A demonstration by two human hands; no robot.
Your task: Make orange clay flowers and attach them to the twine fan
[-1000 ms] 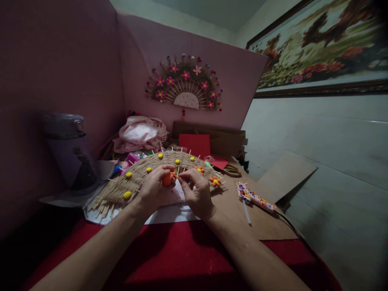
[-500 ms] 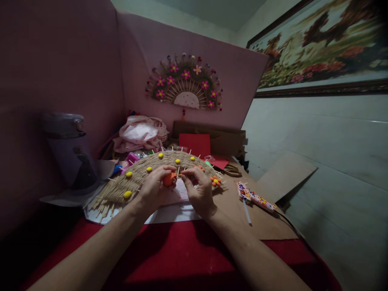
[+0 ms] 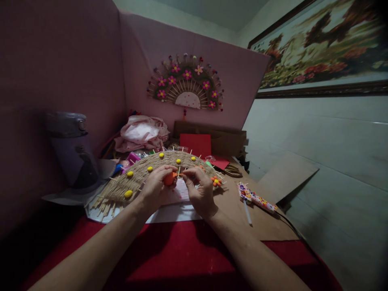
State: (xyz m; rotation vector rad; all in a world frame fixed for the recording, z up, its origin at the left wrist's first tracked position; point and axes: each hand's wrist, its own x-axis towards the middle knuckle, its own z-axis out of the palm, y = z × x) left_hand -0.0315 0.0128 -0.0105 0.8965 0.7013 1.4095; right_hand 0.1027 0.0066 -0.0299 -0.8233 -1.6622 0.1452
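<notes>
My left hand is closed around a lump of orange modelling clay. A thin strand of the clay stretches from the lump to my right hand, whose thumb and fingers pinch its end. Both hands are above a woven twine fan with stick ribs poking out along its edge. Several yellow clay discs dot its twine. At the fan's right end sits a flower with orange petals and a yellow centre; another orange flower is partly hidden behind my right hand.
A floral-patterned glue gun lies on brown cardboard at right, its cord trailing off. Left stands a purple bottle. Behind the fan are bunched pink cloth and red paper. A finished-looking fan hangs on the pink panel.
The view has shifted very slightly, so everything appears a few pixels to the right. Both hands keep their hold on the clay and its strand.
</notes>
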